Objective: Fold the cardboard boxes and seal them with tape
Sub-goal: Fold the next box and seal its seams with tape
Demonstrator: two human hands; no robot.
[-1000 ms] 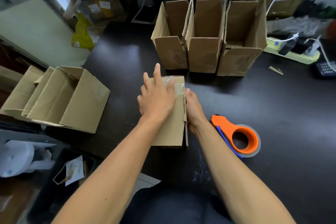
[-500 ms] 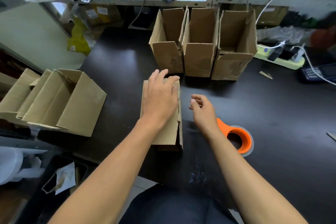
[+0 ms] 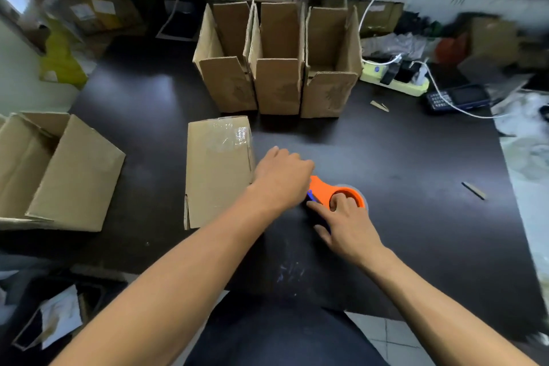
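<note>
A small cardboard box [image 3: 218,175] lies on the dark table with clear tape across its far end. Neither hand touches it. Right of it lies an orange tape dispenser [image 3: 322,189] with a roll of clear tape. My right hand [image 3: 346,227] grips the dispenser, with a finger hooked into its ring and the thumb along its blue edge. My left hand [image 3: 282,177] hovers over the dispenser's pointed end, its fingers bent down and their tips hidden. Three open boxes [image 3: 276,80] stand upright in a row behind.
A larger open box [image 3: 74,178] lies on its side at the left edge. A power strip [image 3: 395,80] with cables and a dark handset [image 3: 457,98] sit at the back right. Cardboard scraps [image 3: 473,190] lie on the right. A shelf runs behind the table.
My left hand has left the top of the taped box and moved right to the dispenser. My right hand has moved from beside the box onto the dispenser and taken hold of it.
</note>
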